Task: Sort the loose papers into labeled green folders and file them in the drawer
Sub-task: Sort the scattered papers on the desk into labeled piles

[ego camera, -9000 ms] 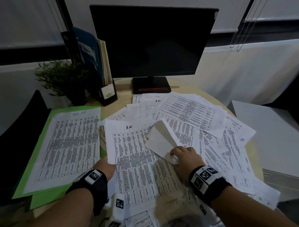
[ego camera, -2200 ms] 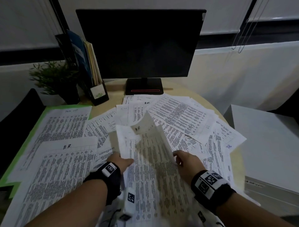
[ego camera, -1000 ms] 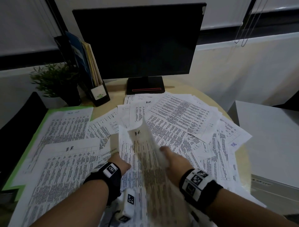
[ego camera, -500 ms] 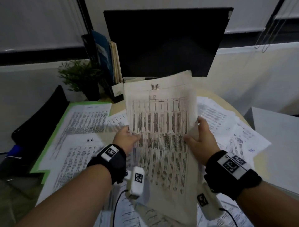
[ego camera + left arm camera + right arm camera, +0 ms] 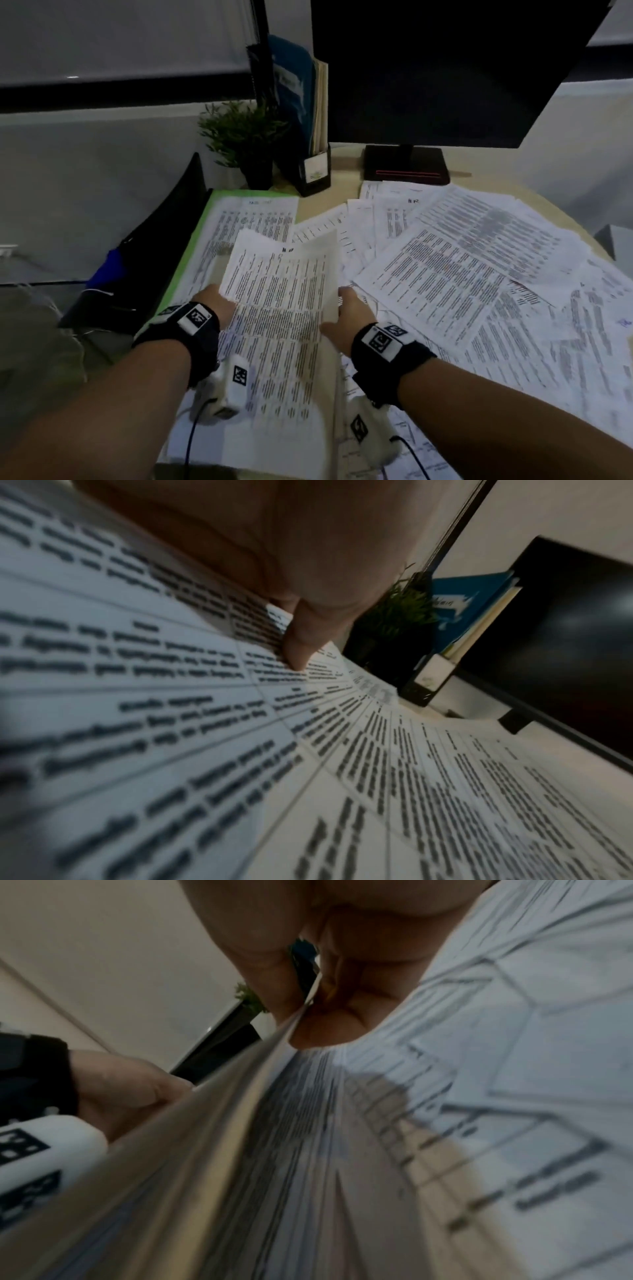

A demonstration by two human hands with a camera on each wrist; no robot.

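Note:
I hold a printed sheet marked "HR" [image 5: 281, 301] by both side edges, low over the papers at the desk's left. My left hand [image 5: 215, 301] grips its left edge, the thumb [image 5: 301, 642] lying on the print. My right hand [image 5: 349, 308] pinches the right edge between thumb and fingers [image 5: 329, 1031]. An open green folder [image 5: 191, 246] with a printed sheet on it lies under and beyond the held sheet. Many loose printed papers [image 5: 462, 274] cover the round desk to the right.
A dark monitor [image 5: 445, 68] on its stand [image 5: 406, 164] is at the back. A small potted plant [image 5: 246, 140] and a file holder [image 5: 308, 113] with blue and cream folders stand back left. A black chair [image 5: 161, 240] sits left of the desk.
Both hands lifted the HR sheet upright from the pile, then swung it left and down over the papers by the green folder. My view has turned left.

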